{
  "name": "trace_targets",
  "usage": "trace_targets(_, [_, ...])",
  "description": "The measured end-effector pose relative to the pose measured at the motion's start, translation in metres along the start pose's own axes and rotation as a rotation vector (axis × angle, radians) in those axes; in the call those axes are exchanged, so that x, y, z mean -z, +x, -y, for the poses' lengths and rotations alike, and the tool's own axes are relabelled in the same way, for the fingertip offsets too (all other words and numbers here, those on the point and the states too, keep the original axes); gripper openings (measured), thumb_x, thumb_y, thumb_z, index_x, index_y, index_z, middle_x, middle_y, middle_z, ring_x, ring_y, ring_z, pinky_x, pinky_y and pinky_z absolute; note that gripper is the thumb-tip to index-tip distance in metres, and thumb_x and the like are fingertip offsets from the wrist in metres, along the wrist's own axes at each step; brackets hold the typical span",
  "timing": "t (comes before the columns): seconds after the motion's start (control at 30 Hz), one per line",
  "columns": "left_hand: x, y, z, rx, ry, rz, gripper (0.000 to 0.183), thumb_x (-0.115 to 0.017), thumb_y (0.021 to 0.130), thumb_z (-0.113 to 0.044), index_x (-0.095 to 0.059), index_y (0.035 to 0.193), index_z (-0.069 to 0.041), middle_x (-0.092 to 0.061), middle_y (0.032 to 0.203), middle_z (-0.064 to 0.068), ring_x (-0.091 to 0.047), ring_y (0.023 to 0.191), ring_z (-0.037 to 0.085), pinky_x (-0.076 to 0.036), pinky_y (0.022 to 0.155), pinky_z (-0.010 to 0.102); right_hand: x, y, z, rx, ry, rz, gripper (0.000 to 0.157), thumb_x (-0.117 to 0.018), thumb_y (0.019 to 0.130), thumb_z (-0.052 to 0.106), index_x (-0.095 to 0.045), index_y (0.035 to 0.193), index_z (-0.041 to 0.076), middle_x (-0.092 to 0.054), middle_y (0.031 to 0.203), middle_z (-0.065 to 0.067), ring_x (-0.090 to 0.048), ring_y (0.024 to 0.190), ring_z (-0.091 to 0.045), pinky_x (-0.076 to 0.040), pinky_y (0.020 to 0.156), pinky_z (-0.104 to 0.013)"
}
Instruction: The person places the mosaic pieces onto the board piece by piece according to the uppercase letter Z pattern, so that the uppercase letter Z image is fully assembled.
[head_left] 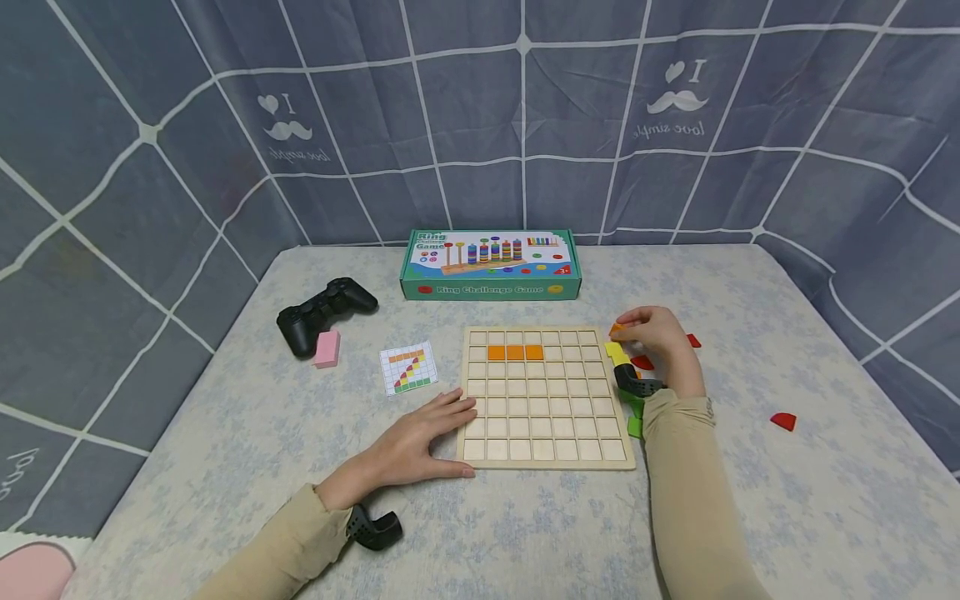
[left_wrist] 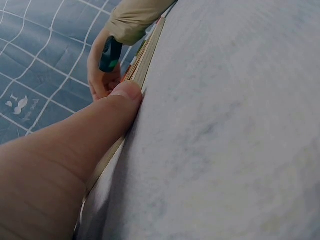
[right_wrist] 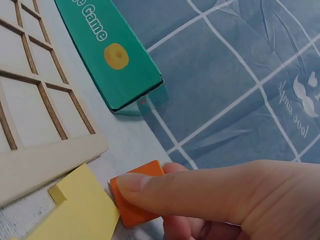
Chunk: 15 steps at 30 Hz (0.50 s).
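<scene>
Orange tile (right_wrist: 129,216) sits pinched between the thumb and fingers of the right hand (head_left: 660,333), just outside the right edge of the wooden board (head_left: 547,465), near its far corner. Yellow pieces (right_wrist: 85,200) lie beside that edge, just next to the tile. The left hand (head_left: 408,442) has thumb and fingers spread wide, fingertips at the board's left edge, thumb by the near corner. A strip of tabletop separates the far edge from the green box (head_left: 491,289). In the board's second row from there, three orange squares (head_left: 515,352) fill adjoining compartments.
</scene>
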<state>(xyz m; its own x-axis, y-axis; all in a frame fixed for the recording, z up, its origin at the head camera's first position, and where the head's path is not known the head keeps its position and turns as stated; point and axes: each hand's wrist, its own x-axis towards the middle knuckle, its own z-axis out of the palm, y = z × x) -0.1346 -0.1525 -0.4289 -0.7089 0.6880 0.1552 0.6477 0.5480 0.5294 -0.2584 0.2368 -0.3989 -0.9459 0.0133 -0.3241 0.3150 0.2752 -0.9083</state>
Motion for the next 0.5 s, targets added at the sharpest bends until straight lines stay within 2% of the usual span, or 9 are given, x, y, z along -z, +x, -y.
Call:
trace_targets(0.13, [0.0,0.0,-0.001,-0.001,-0.001,-0.001,0.08,-0.069,0.079,-0.053,-0.045,0.14,-0.008,-0.036,0.148,0.003,-0.021,0.14,0.021,-0.025,0.111,0.043,-0.002,0.0,0.005,-0.022,0.013,0.011,0.038,-0.07,0.085,0.012,-0.052,0.116,0.0,-0.058,0.108,-0.018,-0.056,0.076,-0.024,-0.05,0.064,-0.03])
trace_targets(0.23, [0.0,0.0,-0.001,0.0,0.0,0.001,0.079,-0.069,0.079,-0.053,-0.045,0.14,-0.008,-0.036,0.148,0.003,-0.021,0.14,0.021,-0.025,0.111,0.043,-0.004,0.002,0.009,-0.004,-0.034,0.034,0.038,-0.071,0.085,0.017,-0.057,0.116,0.001,-0.059,0.111,-0.016,-0.057,0.082,-0.026,-0.051,0.067,-0.032])
trace_targets(0.4, [0.0,0.0,-0.001,0.002,0.0,0.002,0.08,-0.069,0.079,-0.053,-0.045,0.14,-0.008,-0.036,0.148,0.003,-0.021,0.141,0.021,-0.025,0.111,0.042,-0.012,0.006,0.016,0.151,-0.239,0.122,0.034,-0.071,0.085,0.022,-0.065,0.112,0.002,-0.064,0.107,-0.01,-0.057,0.089,-0.023,-0.05,0.076,-0.031])
trace_targets(0.5, [0.0,0.0,-0.001,0.001,0.001,0.001,0.08,-0.069,0.079,-0.053,-0.045,0.14,-0.008,-0.035,0.149,0.003,-0.02,0.141,0.02,-0.025,0.111,0.042,-0.02,0.007,0.02,0.243,-0.299,0.192,0.031,-0.07,0.086,0.02,-0.068,0.11,0.001,-0.067,0.104,-0.009,-0.059,0.088,-0.023,-0.05,0.078,-0.032])
